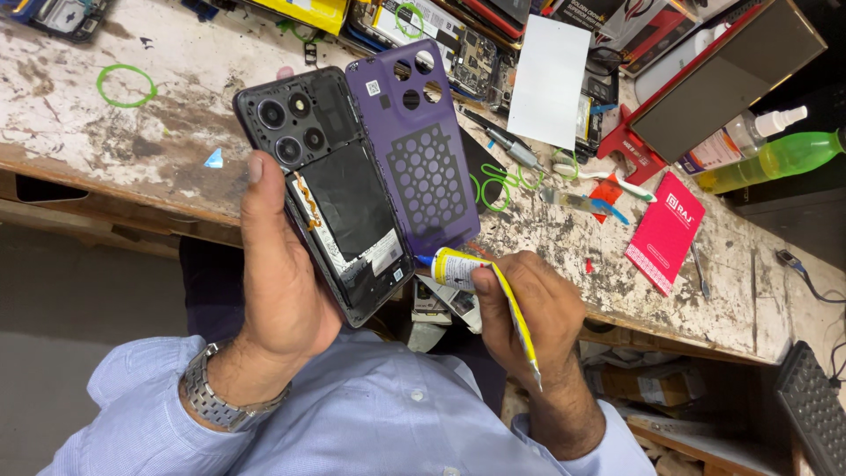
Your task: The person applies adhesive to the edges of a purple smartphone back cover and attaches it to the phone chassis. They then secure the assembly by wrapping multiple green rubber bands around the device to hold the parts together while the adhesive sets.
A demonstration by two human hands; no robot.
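Head view, near first: we see our pale blue shirt sleeves (pixel 352 423) and a metal link watch (pixel 207 397) on the left wrist. Left hand (pixel 282 273) is clenched around an opened phone (pixel 330 189), thumb on its front edge, dark internals and camera cluster facing up, glossy black film over the battery area. Right hand (pixel 538 308) has its fingers (pixel 483 280) pinched on a small yellow glue tube (pixel 471 273), soft crimped body, blue nozzle tip almost touching the phone's lower corner. To do this well, we judge a light squeeze and a thin, even bead along the frame edge is best, kept clear of the camera lenses and connectors, with the phone held level. Beside the phone and touching it lies the purple back cover (pixel 421 150), inner side up, matte plastic with a honeycomb pad and round lens cut-outs. Farther out, the tabletop (pixel 79 132) is worn, paint-chipped and stained. On it: green rubber bands (pixel 126 85), a red card (pixel 665 231), a white sheet (pixel 548 79), a green spray bottle (pixel 775 157).
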